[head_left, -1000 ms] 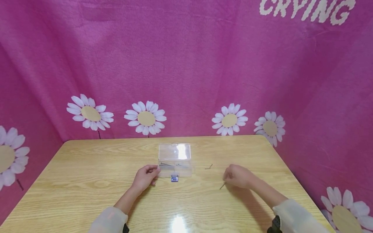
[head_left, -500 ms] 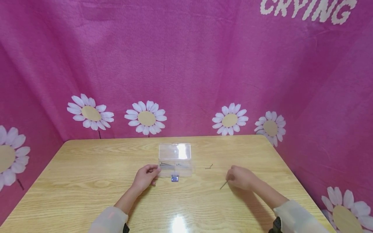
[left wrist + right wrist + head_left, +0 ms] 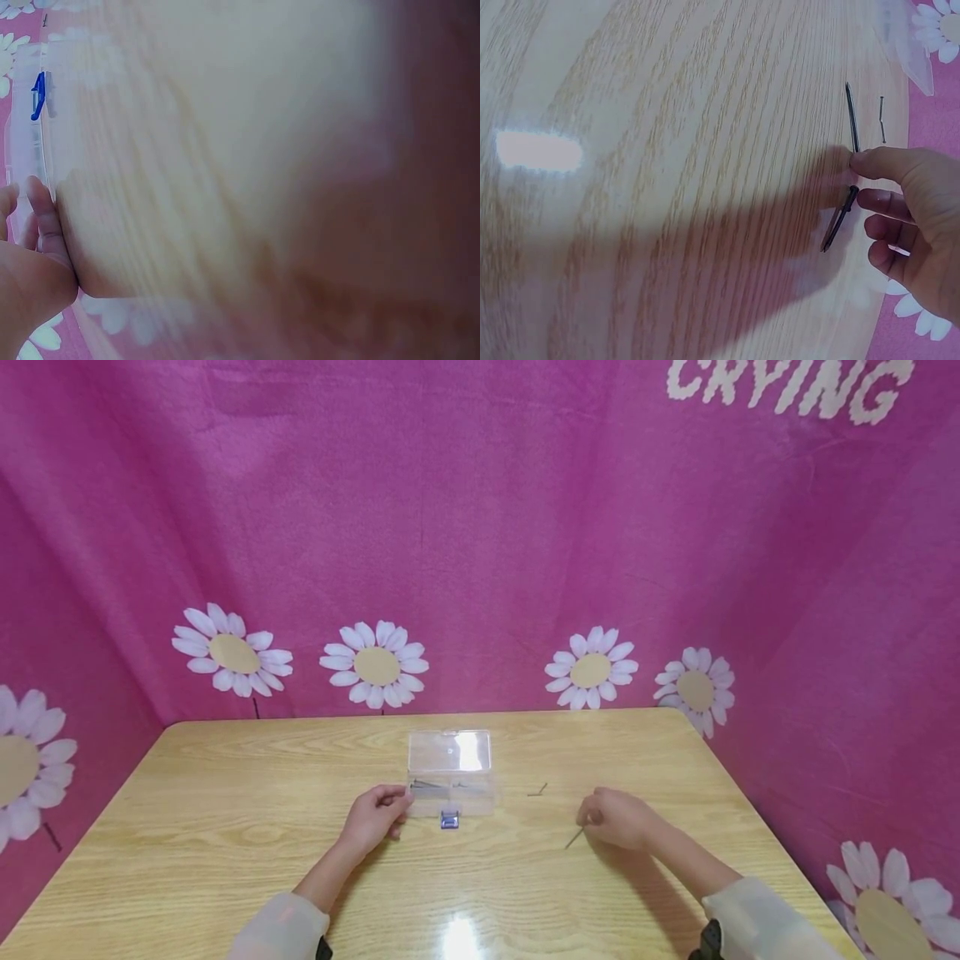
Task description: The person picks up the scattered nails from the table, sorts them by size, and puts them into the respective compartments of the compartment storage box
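A clear plastic box point(image 3: 471, 806) with its lid point(image 3: 431, 752) raised stands near the table's middle, a blue latch point(image 3: 450, 820) on its front. Several nails point(image 3: 429, 786) lie inside. My left hand point(image 3: 372, 818) holds the box at its left front corner, fingers along its wall. My right hand point(image 3: 618, 818) is low over the table to the right. In the right wrist view its thumb tip is at the end of a long nail point(image 3: 851, 112), with a gap between thumb and index finger. More dark nails point(image 3: 840, 219) lie under its fingertips, partly hidden from the head view.
Two small nails point(image 3: 537, 791) lie on the wooden table point(image 3: 225, 827) between the box and my right hand. A pink cloth with daisies point(image 3: 480, 568) hangs behind and along both sides of the table.
My right hand has shifted slightly right, then a little back left, while the long nail beside it keeps its place. The left hand and box have not moved.
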{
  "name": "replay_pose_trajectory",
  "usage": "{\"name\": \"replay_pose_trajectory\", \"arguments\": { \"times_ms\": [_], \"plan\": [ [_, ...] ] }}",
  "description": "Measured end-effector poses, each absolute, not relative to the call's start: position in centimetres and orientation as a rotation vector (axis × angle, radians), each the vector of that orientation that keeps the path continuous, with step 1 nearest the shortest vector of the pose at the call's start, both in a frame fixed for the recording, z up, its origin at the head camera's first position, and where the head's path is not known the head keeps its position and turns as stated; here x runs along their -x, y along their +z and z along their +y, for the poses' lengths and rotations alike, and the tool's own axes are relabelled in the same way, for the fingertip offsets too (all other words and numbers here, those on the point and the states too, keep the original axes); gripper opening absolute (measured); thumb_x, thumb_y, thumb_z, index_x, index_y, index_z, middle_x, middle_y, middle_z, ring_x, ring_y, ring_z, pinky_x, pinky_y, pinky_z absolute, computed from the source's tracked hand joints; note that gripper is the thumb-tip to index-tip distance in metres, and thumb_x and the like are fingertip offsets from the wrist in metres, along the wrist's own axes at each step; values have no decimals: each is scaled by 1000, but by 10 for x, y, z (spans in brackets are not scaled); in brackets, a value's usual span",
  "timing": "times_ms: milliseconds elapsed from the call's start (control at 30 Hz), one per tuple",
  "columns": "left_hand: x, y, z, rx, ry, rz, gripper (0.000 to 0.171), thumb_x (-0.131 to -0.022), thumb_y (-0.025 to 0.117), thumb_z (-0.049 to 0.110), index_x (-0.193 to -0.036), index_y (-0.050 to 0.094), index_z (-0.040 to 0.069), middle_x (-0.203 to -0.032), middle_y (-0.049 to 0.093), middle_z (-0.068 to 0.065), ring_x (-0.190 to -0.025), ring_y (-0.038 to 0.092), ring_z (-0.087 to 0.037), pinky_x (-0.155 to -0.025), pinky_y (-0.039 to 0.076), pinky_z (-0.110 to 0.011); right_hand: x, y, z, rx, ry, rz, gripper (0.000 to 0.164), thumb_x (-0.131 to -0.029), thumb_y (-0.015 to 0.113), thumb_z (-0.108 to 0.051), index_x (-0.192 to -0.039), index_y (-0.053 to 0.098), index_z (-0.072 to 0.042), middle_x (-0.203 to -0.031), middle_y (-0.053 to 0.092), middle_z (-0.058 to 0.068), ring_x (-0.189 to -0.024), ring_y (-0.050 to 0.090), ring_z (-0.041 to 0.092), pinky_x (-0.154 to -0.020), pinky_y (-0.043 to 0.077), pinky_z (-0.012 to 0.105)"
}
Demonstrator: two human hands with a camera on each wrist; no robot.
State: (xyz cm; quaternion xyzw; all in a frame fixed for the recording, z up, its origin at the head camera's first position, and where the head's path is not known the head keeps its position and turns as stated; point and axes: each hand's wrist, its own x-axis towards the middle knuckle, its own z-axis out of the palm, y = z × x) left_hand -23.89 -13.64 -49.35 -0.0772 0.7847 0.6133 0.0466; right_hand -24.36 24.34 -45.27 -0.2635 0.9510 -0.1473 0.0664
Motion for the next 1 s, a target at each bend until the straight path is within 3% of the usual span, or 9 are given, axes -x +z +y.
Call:
{"name": "replay_pose_trajectory", "arguments": {
  "times_ms": [367,1000],
  "plan": [
    [239,-495,-137,234,1876,2398,36,-90,62,19,-118,58,-2,-91,58,-8,-71,56,-12,-55,53,-23,244,-454,246,859,-420,2883,6,-77,68,-15,-82,71,-15,-71,52,-7,-65,44,3,-58,41,19],
    [239,-494,-137,218,1879,2394,36,-90,63,19,-118,58,-3,-88,57,-7,-69,55,-12,-54,52,-23,243,-453,243,847,-446,2880,3,-76,69,-17,-79,69,-15,-73,52,-8,-66,45,3,-60,41,20]
  ]
}}
